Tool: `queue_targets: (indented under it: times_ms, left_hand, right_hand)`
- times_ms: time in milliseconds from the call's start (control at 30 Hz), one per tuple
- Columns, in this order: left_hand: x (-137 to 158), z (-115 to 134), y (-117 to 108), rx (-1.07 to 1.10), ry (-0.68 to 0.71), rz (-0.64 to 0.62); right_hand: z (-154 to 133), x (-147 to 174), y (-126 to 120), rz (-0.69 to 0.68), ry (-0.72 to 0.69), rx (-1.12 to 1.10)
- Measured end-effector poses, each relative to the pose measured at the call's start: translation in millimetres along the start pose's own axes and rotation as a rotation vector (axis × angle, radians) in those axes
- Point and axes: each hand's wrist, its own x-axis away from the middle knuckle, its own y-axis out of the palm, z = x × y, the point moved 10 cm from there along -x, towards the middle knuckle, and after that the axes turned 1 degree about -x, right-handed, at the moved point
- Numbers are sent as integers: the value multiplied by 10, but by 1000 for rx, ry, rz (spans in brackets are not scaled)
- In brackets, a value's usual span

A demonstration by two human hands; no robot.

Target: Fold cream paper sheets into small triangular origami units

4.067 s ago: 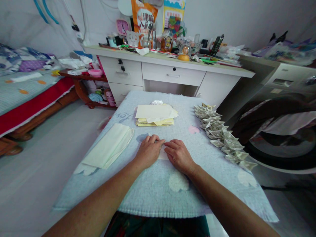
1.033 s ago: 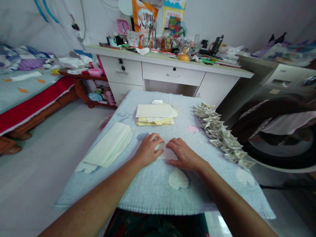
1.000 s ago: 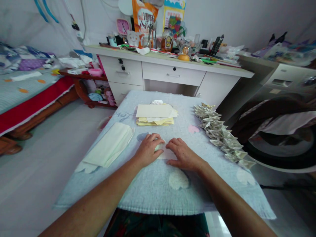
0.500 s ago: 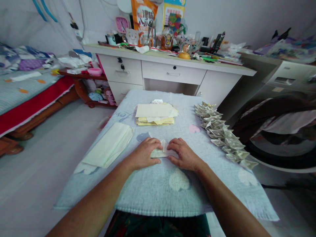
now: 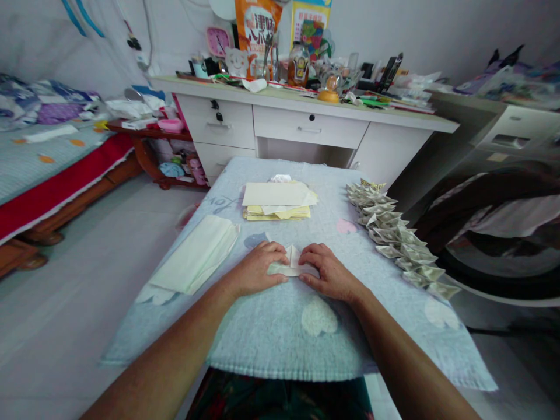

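A small sheet of pale paper (image 5: 292, 262), folded to a peak at the top, lies on the cloth-covered table between my hands. My left hand (image 5: 262, 269) grips its left side, thumb along the near edge and fingers curled over the top. On the right side my right hand (image 5: 324, 269) holds it the same way, its fingers bent. The fingers hide both ends of the paper. To the left rests a stack of pale green paper sheets (image 5: 195, 254). Beyond my hands is a pile of cream and yellow paper (image 5: 275, 195).
Rows of folded paper pieces (image 5: 400, 236) with pointed tips line the table's right side. A white desk (image 5: 310, 125) with cluttered top stands behind the light blue tablecloth (image 5: 280, 344). At the right is a washing machine (image 5: 503, 233); a bed (image 5: 56, 151) is at the left.
The paper's near edge now looks slightly curved up between my thumbs. Both hands keep their hold in nearly the same place; the whole view has shifted slightly.
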Motion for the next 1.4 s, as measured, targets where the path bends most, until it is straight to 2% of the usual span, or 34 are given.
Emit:
queue_targets:
  times_ms: [867, 1167, 1400]
  left_hand:
    - [-7, -24, 7, 56, -10, -57]
    - [-7, -24, 10, 42, 9, -47]
    - [-2, -19, 12, 19, 29, -19]
  right_hand:
    - [21, -9, 30, -1, 44, -15]
    - [7, -35, 57, 15, 122, 89]
    - [-25, -43, 52, 18, 124, 129]
